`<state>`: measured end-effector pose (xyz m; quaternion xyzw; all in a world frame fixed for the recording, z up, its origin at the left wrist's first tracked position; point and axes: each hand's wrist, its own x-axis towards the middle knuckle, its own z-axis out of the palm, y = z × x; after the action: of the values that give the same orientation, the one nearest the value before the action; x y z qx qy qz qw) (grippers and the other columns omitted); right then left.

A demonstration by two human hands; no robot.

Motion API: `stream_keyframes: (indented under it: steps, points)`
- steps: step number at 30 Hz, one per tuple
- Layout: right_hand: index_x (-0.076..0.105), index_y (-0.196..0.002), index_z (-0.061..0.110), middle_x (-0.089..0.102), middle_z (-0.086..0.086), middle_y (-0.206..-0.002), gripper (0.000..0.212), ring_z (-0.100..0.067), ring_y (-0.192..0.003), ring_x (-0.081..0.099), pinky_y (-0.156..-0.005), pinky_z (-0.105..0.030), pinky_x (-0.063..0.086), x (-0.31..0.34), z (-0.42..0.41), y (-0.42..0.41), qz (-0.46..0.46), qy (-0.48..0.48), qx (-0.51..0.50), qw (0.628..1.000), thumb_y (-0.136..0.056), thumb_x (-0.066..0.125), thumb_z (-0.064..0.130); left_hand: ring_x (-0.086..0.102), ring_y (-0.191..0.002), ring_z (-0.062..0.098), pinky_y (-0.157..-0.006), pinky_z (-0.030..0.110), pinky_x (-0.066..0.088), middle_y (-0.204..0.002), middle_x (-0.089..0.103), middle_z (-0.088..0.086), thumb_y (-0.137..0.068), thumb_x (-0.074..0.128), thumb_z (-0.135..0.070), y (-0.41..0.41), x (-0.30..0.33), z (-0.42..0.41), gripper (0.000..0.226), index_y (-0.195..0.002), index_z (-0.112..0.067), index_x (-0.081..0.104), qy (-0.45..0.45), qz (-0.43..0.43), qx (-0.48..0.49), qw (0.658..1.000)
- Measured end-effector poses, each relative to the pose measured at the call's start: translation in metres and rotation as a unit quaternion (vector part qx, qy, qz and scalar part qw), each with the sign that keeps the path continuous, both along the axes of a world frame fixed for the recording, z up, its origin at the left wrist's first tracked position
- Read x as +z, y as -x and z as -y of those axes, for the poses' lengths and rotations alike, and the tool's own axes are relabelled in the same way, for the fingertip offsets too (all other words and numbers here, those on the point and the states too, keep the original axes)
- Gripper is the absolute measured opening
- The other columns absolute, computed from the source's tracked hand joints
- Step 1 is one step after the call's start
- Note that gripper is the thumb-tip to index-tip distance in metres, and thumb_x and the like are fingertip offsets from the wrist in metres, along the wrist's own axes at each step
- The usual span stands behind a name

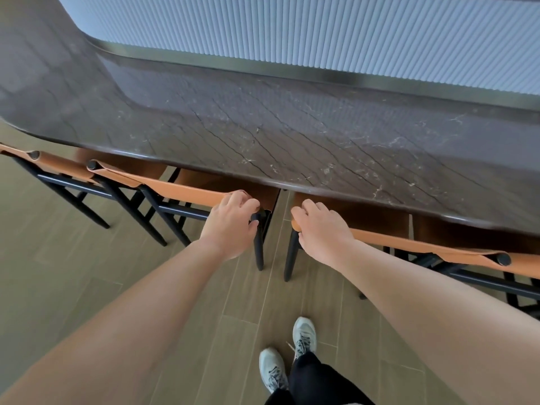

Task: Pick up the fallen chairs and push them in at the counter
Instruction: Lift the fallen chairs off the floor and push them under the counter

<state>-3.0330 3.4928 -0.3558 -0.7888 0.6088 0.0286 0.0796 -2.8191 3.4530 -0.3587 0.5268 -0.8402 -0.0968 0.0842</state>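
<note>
Two chairs with tan leather backs and black frames stand upright at the dark marble counter (292, 135), seats tucked under its edge. My left hand (230, 223) grips the right end of the left chair's backrest (175, 188). On the right chair's backrest (409, 244), my right hand (321, 229) holds the left end. A narrow gap of floor separates the two chairs.
A third chair of the same kind (43, 162) stands at the counter on the far left. A ribbed pale wall (321, 30) rises behind the counter. Wood-look floor tiles (87, 273) lie underfoot, with my grey sneakers (289, 352) behind the chairs.
</note>
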Motion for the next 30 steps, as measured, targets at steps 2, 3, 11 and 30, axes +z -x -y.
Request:
stream_keyframes:
  steps: [2,3,11,30]
  points:
    - [0.043,-0.129,0.017,0.049,-0.008,-0.118,0.046,-0.025,-0.100,0.051,-0.073,-0.036,0.048,-0.007,0.007,-0.004,-0.013,-0.011,0.002,1.000,-0.088,0.062,0.015,0.049,-0.114,0.022,-0.093,0.041,0.048,-0.123,0.050,0.000,-0.092,0.062,-0.030,-0.004,-0.002,0.004,0.034,-0.124,-0.023,0.055,-0.017,0.012,0.020,1.000]
    - [0.044,-0.129,0.016,0.048,-0.008,-0.118,0.045,-0.026,-0.100,0.050,-0.072,-0.036,0.047,-0.009,0.010,-0.004,-0.019,-0.014,0.005,1.000,-0.087,0.061,0.011,0.049,-0.115,0.022,-0.094,0.041,0.048,-0.124,0.050,0.001,-0.092,0.062,-0.030,-0.005,-0.002,0.007,0.035,-0.125,-0.023,0.055,-0.022,0.024,0.022,0.999]
    - [0.049,-0.121,0.012,0.046,-0.012,-0.120,0.039,-0.028,-0.098,0.049,-0.069,-0.036,0.044,-0.018,0.022,0.002,-0.035,-0.017,0.049,0.998,-0.084,0.058,0.003,0.046,-0.117,0.030,-0.089,0.047,0.048,-0.128,0.048,0.009,-0.089,0.062,-0.019,-0.002,-0.012,0.038,0.038,-0.125,-0.019,0.053,-0.010,0.087,0.007,0.996]
    - [0.057,-0.092,0.010,0.047,-0.009,-0.097,0.024,-0.021,-0.072,0.030,-0.055,-0.035,0.030,-0.028,0.031,-0.018,-0.086,-0.027,-0.023,0.996,-0.074,0.065,-0.005,0.043,-0.093,0.027,-0.073,0.038,0.043,-0.108,0.045,0.008,-0.079,0.059,-0.003,-0.025,-0.025,0.088,0.034,-0.110,-0.016,0.051,-0.021,0.143,-0.159,0.977]
